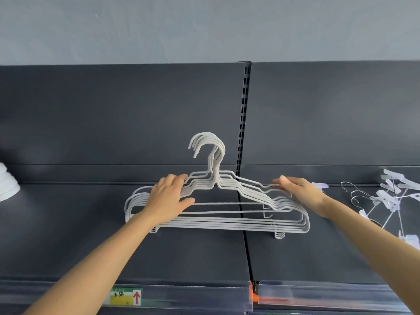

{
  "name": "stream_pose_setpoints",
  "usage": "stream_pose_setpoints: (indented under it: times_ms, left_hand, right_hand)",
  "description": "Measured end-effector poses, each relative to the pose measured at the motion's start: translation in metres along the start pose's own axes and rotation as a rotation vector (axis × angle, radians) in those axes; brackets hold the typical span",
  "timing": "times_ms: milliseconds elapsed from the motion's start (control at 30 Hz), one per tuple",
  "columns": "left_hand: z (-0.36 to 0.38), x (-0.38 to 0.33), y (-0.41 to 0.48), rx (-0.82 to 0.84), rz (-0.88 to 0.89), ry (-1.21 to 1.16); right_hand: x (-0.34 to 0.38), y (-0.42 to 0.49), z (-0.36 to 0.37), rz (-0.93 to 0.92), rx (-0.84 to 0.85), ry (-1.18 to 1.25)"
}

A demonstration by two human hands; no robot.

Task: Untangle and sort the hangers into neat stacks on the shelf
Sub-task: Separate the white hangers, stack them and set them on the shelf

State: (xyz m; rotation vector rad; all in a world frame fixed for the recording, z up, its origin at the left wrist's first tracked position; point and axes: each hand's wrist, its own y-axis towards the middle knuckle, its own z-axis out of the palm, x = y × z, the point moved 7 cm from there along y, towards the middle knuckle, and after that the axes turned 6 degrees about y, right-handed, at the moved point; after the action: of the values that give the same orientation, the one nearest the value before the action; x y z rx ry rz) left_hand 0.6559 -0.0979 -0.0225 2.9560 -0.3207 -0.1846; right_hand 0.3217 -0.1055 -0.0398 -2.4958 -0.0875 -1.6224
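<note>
Your left hand [169, 198] and right hand [300, 193] each curl over a shoulder of the stacked white hangers [216, 225] on the dark shelf [181, 253], with the hooks rising between your hands. Clip hangers [386, 197] lie just right of your right hand.

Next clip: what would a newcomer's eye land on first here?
First, the stack of white hangers at the middle of the dark shelf, hooks nested together, with the left hand and right hand gripping its two shoulders. Next, the loose tangle of clear clip hangers lying at the shelf's right end.
</note>
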Motion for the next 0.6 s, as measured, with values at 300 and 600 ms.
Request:
stream_pose_setpoints:
  times_ms: [300,600]
  left_hand:
    - [-0.001,-0.003,0.004,0.039,0.036,0.010]
    - [-0.016,-0.008,-0.006,-0.079,0.114,-0.043]
  right_hand:
    - [0.052,-0.004,0.068,-0.276,0.004,-0.949]
    - [0.069,-0.002,0.091,-0.399,-0.109,-0.805]
